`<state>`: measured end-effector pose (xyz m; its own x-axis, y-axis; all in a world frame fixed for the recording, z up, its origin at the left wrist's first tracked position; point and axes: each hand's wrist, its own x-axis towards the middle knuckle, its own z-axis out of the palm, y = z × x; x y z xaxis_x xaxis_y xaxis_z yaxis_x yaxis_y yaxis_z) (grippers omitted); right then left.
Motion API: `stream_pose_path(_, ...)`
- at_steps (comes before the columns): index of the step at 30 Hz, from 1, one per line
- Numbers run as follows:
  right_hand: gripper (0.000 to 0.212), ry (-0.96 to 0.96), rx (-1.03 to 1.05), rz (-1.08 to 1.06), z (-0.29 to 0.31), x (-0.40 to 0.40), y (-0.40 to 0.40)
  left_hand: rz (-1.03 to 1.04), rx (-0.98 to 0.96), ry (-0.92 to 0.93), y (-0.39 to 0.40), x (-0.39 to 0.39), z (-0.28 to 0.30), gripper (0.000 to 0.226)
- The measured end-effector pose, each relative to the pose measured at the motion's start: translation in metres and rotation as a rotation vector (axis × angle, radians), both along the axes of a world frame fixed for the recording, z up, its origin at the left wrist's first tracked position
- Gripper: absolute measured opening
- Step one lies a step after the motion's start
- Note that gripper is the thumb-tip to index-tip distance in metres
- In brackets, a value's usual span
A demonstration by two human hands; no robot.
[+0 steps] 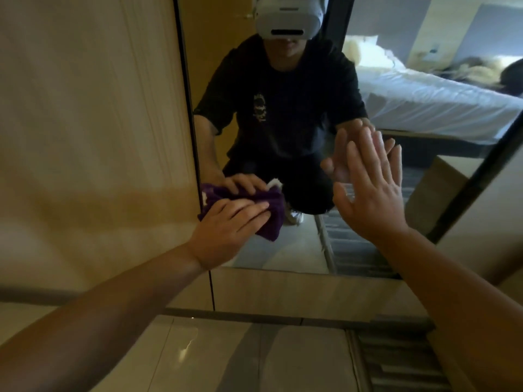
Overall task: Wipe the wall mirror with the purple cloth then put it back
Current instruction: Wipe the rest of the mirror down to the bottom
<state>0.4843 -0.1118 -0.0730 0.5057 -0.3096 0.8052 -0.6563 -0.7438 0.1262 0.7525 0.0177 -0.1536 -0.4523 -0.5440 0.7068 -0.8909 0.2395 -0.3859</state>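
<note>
The wall mirror (283,244) is a tall dark-framed panel straight ahead, reaching almost to the floor. My left hand (226,230) presses a crumpled purple cloth (271,222) flat against the glass near the mirror's lower left edge. Part of the cloth is hidden under my fingers. My right hand (373,193) is spread flat with fingers apart, palm against the glass on the right side, holding nothing. The glass reflects both hands, the cloth and a crouching person in a dark shirt with a white headset.
A light wooden wall panel (93,137) runs left of the mirror. Glossy floor tiles (215,355) lie below, with a striped carpet (402,363) at the lower right. A white bed (424,97) shows in the reflection.
</note>
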Motion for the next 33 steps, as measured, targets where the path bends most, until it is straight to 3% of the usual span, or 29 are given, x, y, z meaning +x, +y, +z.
stream_pose_path(7,0.072,-0.047,0.098,-0.253,-0.004,-0.065,-0.028,-0.071,-0.499,0.05,-0.045,-0.059,0.174,0.032)
stream_pose_path(10,0.071,-0.043,0.106,-0.26,-0.006,-0.065,-0.036,0.02,-0.5,0.007,-0.072,-0.067,0.193,0.036)
stream_pose_path(18,0.067,-0.162,-0.013,-0.217,-0.022,-0.056,-0.062,0.036,-0.434,-0.13,-0.089,-0.062,0.097,0.044)
stream_pose_path(27,0.068,-0.199,-0.202,-0.201,-0.03,-0.056,-0.081,0.103,-0.08,-0.412,-0.063,-0.044,-0.103,0.071)
stream_pose_path(33,0.069,-0.141,-0.163,-0.226,-0.028,-0.057,-0.077,0.08,0.068,-0.292,-0.051,-0.052,-0.11,0.055)
